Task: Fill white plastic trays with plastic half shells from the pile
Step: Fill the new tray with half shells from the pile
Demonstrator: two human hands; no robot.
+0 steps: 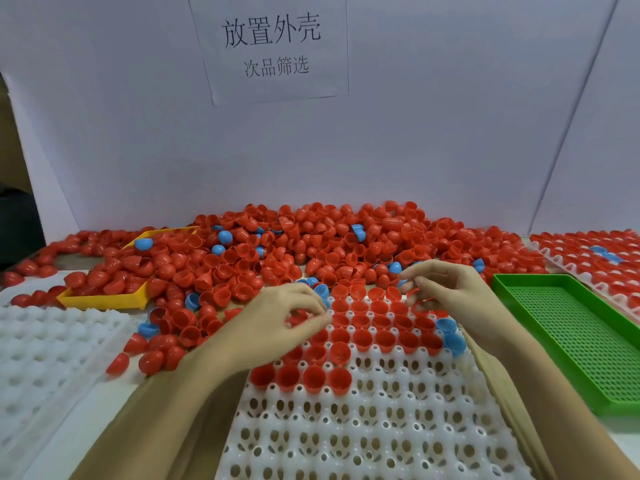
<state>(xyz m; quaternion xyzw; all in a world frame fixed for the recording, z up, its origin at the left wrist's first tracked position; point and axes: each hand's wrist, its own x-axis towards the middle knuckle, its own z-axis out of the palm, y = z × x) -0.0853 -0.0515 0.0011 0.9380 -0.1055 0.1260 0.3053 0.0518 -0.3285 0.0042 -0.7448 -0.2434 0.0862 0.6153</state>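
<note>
The left hand [287, 318] is hovering over the far left part of the white plastic tray [367, 427], its fingers curled with thumb and fingertips drawn together; whether it is pinching a shell cannot be told. The right hand [450, 292] is reaching over the tray's far right corner with its fingers bent toward the thumb, and a bit of blue is showing at the fingertips, though a firm grip cannot be confirmed. Red half shells [374, 337] are sitting open side up in the tray's far rows, and two blue half shells [450, 336] are lying at its right edge. The pile of half shells [311, 244], mostly red with a few blue, is spreading across the table behind the tray. A yellow tray [104, 301] is lying partly buried in the pile at left. A green perforated tray [571, 337] is sitting at right, and a second white tray [41, 348] is lying at left. A paper sign [273, 46] is hanging on the wall.
</note>
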